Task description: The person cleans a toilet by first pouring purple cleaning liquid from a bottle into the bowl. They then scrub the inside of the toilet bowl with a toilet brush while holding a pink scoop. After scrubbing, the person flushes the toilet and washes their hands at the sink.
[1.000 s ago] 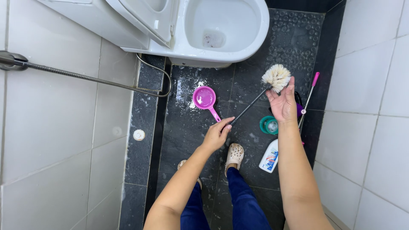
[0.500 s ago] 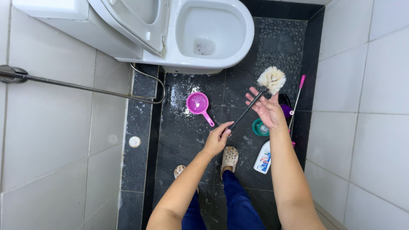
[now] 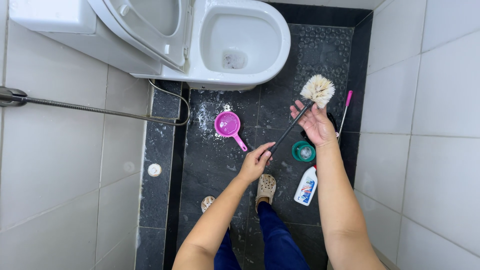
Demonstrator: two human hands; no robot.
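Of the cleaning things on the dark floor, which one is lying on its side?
The white bottle, flat on the floor by the right forearm. The pink scoop sits bowl-up and the green round holder stands upright.

Toilet cistern (image 3: 50, 20) cut by top edge; bottle (image 3: 306, 186) label unreadable.
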